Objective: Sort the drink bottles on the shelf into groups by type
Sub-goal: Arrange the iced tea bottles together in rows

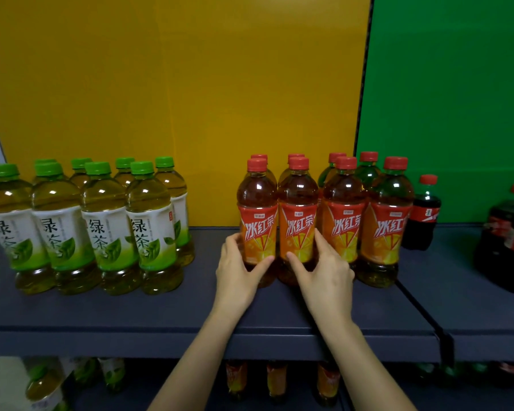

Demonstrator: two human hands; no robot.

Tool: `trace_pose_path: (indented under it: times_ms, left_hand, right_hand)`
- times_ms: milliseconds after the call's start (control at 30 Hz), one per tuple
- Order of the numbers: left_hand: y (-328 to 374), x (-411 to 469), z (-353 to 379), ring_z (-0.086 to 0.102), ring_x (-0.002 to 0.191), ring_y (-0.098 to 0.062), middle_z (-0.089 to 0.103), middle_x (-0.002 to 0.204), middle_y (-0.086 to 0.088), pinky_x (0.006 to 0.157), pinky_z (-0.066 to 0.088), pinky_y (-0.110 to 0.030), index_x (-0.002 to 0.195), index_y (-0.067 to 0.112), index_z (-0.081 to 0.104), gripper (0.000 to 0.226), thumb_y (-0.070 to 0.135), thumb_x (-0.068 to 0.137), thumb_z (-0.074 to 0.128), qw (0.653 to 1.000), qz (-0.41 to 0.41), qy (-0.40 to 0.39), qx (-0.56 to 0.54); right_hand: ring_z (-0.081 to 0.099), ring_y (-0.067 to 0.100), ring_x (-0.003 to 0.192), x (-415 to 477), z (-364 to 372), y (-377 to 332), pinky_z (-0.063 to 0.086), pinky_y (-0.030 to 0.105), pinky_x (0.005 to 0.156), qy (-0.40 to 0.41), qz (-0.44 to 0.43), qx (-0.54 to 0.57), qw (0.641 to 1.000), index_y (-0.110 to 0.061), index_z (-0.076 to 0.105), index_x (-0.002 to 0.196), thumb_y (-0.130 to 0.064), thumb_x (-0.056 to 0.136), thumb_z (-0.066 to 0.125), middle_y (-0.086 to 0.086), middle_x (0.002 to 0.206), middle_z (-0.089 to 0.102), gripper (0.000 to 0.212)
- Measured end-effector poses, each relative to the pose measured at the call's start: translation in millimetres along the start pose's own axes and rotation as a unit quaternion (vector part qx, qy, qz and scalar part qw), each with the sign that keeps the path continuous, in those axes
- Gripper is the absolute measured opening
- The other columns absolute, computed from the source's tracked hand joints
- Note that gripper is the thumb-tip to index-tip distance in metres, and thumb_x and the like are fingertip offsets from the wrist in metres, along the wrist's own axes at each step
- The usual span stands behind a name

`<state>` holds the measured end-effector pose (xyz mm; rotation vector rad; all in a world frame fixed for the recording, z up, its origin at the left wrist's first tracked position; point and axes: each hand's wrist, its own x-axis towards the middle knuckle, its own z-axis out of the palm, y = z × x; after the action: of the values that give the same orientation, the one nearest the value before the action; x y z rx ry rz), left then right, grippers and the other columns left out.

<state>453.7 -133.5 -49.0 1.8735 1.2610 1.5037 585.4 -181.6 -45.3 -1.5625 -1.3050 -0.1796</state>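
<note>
On the dark shelf (131, 310) several green tea bottles (107, 229) with green caps stand grouped at the left. Several iced red tea bottles (346, 209) with red caps and orange labels stand in the middle. My left hand (238, 271) grips the lower part of the front leftmost red tea bottle (257, 203), thumb across its label. My right hand (324, 274) grips the red tea bottle beside it (298, 203), thumb on the label and fingers round its right side. Cola bottles (422, 215) stand at the right.
More dark cola bottles (508, 241) stand at the far right edge. A yellow panel (175, 99) and a green panel (445, 84) back the shelf. A lower shelf holds more green tea and red tea bottles (276, 381). Bare shelf surface lies between the green and red groups.
</note>
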Motion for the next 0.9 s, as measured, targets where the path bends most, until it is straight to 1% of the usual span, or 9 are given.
trace_pose_path:
  times_ms: [167,300,400,467,567,633,700,833,900]
  left_hand:
    - [0.5,3.5,-1.4,0.054,0.112,-0.019,0.049,0.125,-0.004,0.093,0.048,-0.043,0.126,0.013,0.042,0.065,0.033,0.073,0.075,1.0,-0.001,-0.008,0.007]
    - [-0.4,5.3,-1.6,0.055,0.112,-0.019,0.05,0.126,-0.003,0.093,0.049,-0.044,0.126,0.014,0.043,0.067,0.034,0.072,0.077,1.0,-0.007,-0.019,-0.001]
    - [0.0,5.2,-1.9,0.054,0.114,-0.019,0.05,0.127,-0.004,0.095,0.047,-0.04,0.128,0.013,0.042,0.069,0.035,0.072,0.076,1.0,-0.006,-0.024,0.009]
    - [2.6,0.9,-3.2,0.048,0.12,-0.02,0.046,0.131,-0.006,0.098,0.042,-0.031,0.133,0.01,0.038,0.072,0.035,0.074,0.074,0.999,0.013,-0.019,0.036]
    - [11.1,-9.4,-11.7,0.04,0.125,-0.019,0.043,0.133,-0.008,0.095,0.033,-0.025,0.136,0.007,0.035,0.071,0.033,0.079,0.07,0.989,0.092,0.049,0.1]
    - [18.2,-13.3,-19.0,0.042,0.119,-0.015,0.049,0.126,-0.007,0.093,0.036,-0.025,0.13,0.008,0.042,0.057,0.028,0.082,0.068,0.973,0.167,0.087,0.133]
    - [27.9,-14.3,-24.3,0.049,0.106,-0.012,0.057,0.112,-0.004,0.084,0.042,-0.023,0.117,0.01,0.052,0.037,0.026,0.085,0.063,0.956,0.235,0.089,0.154]
    - [57.9,-18.2,-18.6,0.059,0.08,-0.007,0.065,0.09,0.007,0.062,0.049,-0.022,0.097,0.018,0.062,0.019,0.029,0.082,0.057,0.941,0.288,0.018,0.177]
    - [73.3,-20.7,-7.3,0.055,0.074,0.001,0.065,0.086,0.011,0.057,0.043,-0.013,0.094,0.021,0.062,0.017,0.032,0.082,0.057,0.936,0.303,-0.022,0.175]
  right_hand:
    - [0.061,0.019,0.109,-1.3,-2.0,-1.2,0.05,0.041,0.093,0.04,0.016,0.037,0.998,-0.015,0.052,0.131,-0.037,0.078,0.071,0.003,0.12,0.064,0.06]
    - [0.064,0.017,0.096,-1.8,-1.3,-0.8,0.051,0.046,0.088,0.039,0.032,0.049,0.998,-0.016,0.05,0.132,-0.036,0.079,0.07,0.002,0.118,0.064,0.06]
    - [0.064,0.015,0.092,-1.6,-1.1,-2.7,0.051,0.046,0.089,0.028,0.039,0.045,0.998,-0.017,0.048,0.133,-0.036,0.08,0.069,0.002,0.121,0.063,0.06]
    - [0.064,0.014,0.095,-3.0,-3.0,-2.4,0.05,0.045,0.09,0.027,0.035,0.049,0.998,-0.017,0.049,0.133,-0.034,0.081,0.068,0.001,0.122,0.062,0.057]
    - [0.062,0.007,0.097,-9.4,-15.0,2.0,0.053,0.035,0.088,0.029,0.005,0.073,0.997,-0.019,0.057,0.123,-0.025,0.083,0.067,-0.005,0.113,0.065,0.041]
    - [0.062,0.005,0.094,-12.1,-30.2,7.5,0.054,0.032,0.083,0.032,-0.023,0.069,0.997,-0.021,0.062,0.112,-0.021,0.084,0.065,-0.009,0.105,0.066,0.028]
    - [0.062,0.004,0.09,-10.2,-49.3,15.1,0.055,0.032,0.078,0.036,-0.049,0.055,0.997,-0.021,0.065,0.103,-0.017,0.084,0.064,-0.012,0.099,0.066,0.019]
    - [0.063,0.001,0.082,1.2,-94.9,39.0,0.054,0.03,0.074,0.04,-0.059,0.028,0.997,-0.023,0.067,0.092,-0.012,0.083,0.063,-0.016,0.089,0.066,0.015]
    - [0.062,0.001,0.083,6.5,-118.5,56.3,0.052,0.026,0.076,0.038,-0.057,0.006,0.998,-0.023,0.067,0.092,-0.012,0.083,0.063,-0.016,0.089,0.066,0.014]
